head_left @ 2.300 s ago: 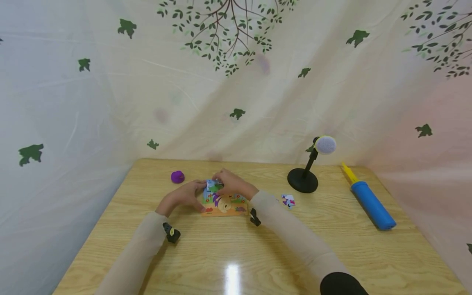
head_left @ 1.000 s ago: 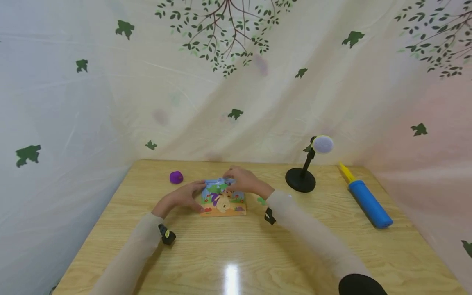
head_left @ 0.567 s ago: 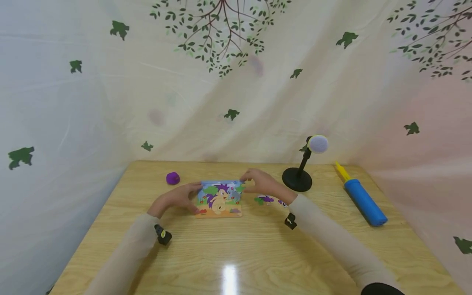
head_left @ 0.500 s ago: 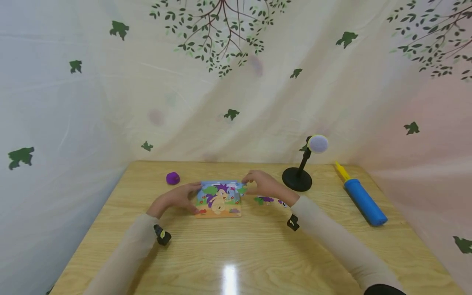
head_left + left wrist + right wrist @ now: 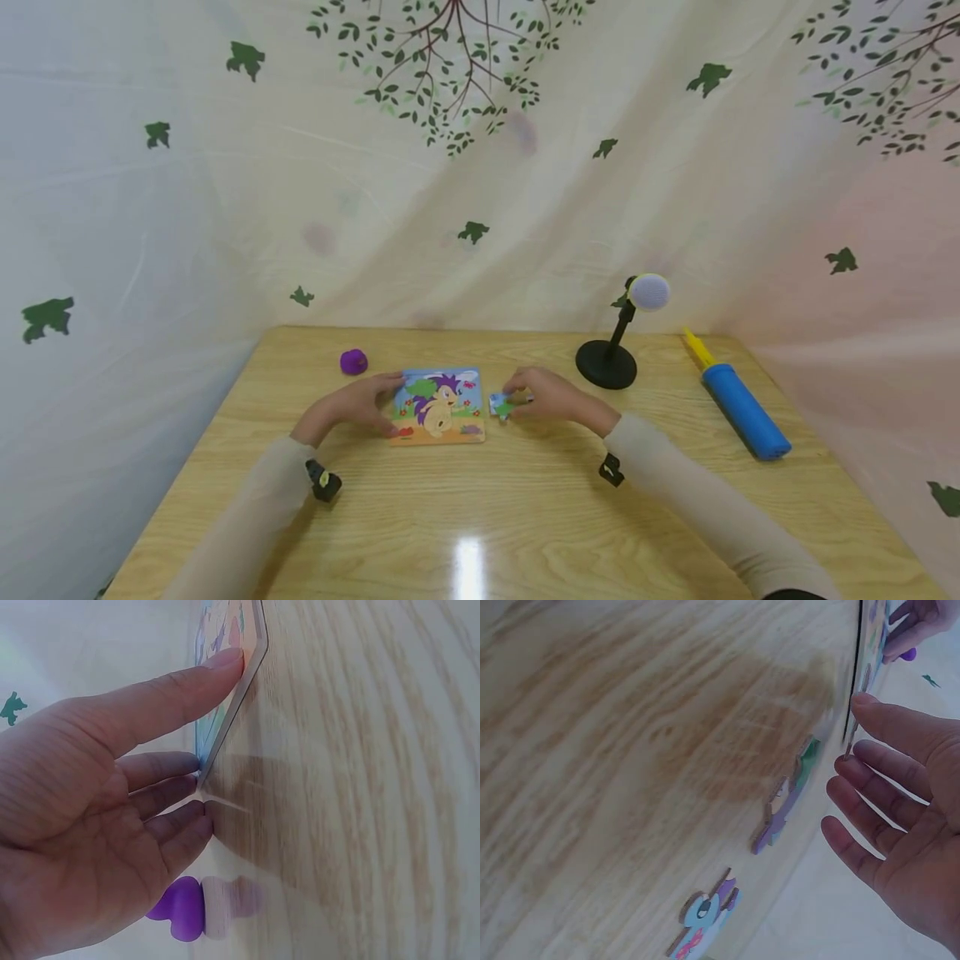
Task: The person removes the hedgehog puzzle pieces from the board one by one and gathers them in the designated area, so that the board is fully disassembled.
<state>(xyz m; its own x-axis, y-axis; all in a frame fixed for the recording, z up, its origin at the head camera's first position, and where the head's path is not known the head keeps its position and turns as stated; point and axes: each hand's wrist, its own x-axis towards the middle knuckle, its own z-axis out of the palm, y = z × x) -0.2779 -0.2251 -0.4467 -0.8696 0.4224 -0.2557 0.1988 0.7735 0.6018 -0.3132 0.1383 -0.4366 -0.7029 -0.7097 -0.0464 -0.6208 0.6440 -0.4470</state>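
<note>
We see the puzzle board (image 5: pixel 438 407) lying flat on the wooden table (image 5: pixel 480 517), near the middle and a little toward the far edge. The left hand (image 5: pixel 352 406) sits at its nine o'clock side, fingers straight, with the thumb pressing on the near left corner and the fingertips touching the left edge; nothing is gripped. In the left wrist view the thumb (image 5: pixel 180 694) lies on the board's edge (image 5: pixel 247 667).

At the board's three o'clock, just beside it, the right hand (image 5: pixel 551 395) rests over loose puzzle pieces (image 5: pixel 501 406). Its fingers (image 5: pixel 889 724) are nearly straight and spread, hovering by one piece (image 5: pixel 784 799) without pinching it. Another piece (image 5: pixel 705 913) lies apart on the table.

A purple lump (image 5: pixel 353 361) lies at the board's ten o'clock. Farther right stand a microphone (image 5: pixel 621 337) and a blue pump (image 5: pixel 738 408).
</note>
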